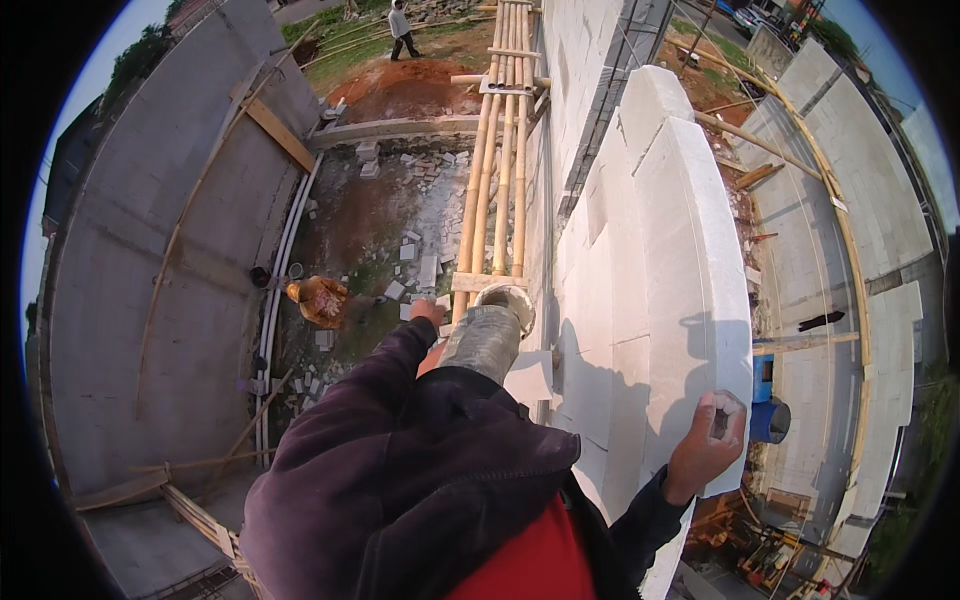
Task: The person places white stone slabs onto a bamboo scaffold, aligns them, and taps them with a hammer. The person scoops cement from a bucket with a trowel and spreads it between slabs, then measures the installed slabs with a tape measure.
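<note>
My right hand (700,445) is curled at the top of a white block wall (690,240). A small dark grey patch shows between its fingers; whether it is an object or a gap I cannot make out. To the left, my left hand (428,312) is closed beside bamboo poles (492,190), and anything inside it is hidden. Just right of that hand, in front of my body, is a grey, mortar-crusted cylinder (480,340) with an open pale rim, like a bucket. My dark sleeve covers part of the left side.
The bamboo poles run away from me along the wall, high above rubble-strewn ground (385,230). Below left a person (318,300) in a yellow head covering is at work. Another person (400,28) walks far off. A blue drum (770,421) stands beyond the wall.
</note>
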Demonstrator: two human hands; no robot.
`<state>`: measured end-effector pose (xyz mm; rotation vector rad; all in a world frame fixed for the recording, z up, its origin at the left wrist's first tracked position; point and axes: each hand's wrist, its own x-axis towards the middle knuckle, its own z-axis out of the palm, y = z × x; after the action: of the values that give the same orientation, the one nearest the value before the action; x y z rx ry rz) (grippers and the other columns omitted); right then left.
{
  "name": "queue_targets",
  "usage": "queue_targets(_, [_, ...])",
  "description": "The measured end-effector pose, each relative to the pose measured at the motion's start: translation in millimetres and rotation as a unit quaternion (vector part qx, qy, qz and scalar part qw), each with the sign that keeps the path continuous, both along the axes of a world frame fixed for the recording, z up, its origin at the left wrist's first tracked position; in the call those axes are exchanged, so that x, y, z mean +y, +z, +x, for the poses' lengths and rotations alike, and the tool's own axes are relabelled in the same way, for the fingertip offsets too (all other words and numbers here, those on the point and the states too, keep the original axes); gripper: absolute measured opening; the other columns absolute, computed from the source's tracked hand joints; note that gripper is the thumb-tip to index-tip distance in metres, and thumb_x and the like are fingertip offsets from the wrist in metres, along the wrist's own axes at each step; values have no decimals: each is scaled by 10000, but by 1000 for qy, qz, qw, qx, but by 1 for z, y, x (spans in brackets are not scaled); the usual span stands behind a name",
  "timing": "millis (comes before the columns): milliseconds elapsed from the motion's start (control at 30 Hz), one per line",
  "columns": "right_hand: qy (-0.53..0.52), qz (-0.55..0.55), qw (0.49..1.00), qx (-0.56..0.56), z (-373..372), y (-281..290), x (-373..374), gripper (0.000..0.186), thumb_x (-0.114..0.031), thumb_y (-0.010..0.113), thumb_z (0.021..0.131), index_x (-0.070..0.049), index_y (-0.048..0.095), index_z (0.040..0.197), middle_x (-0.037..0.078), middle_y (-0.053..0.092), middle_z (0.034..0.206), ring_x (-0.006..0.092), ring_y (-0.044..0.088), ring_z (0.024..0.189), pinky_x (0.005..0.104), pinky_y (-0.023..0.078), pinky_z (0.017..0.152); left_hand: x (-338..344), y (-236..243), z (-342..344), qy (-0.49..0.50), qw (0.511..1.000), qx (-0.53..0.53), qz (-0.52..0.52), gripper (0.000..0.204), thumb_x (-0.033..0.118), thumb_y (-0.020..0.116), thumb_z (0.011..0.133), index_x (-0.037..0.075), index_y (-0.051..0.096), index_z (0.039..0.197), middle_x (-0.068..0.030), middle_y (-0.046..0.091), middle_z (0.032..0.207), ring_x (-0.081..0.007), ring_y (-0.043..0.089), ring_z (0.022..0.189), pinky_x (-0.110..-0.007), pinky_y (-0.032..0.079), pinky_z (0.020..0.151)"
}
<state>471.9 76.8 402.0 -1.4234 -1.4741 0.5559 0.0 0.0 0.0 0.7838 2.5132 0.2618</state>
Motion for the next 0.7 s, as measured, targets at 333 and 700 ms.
queue_targets(333, [24,25,999,42,-40,13,14,89,-61,659,846,8,621,887,97,638,888,206,599,858,339,483,813,300,253,-94,-55,897,66,434,389,226,712,852,26,686,1184,-157,724,989,-279,690,937,-375,525,848])
queue_targets(700, [-132,96,986,-19,-183,3,198,224,-209,690,894,-3,614,849,79,620,823,196,588,767,319,466,719,793,520,-157,-230,716,234,616,382,319,711,867,114,715,1190,-239,675,1131,-371,672,1051,-442,528,935])
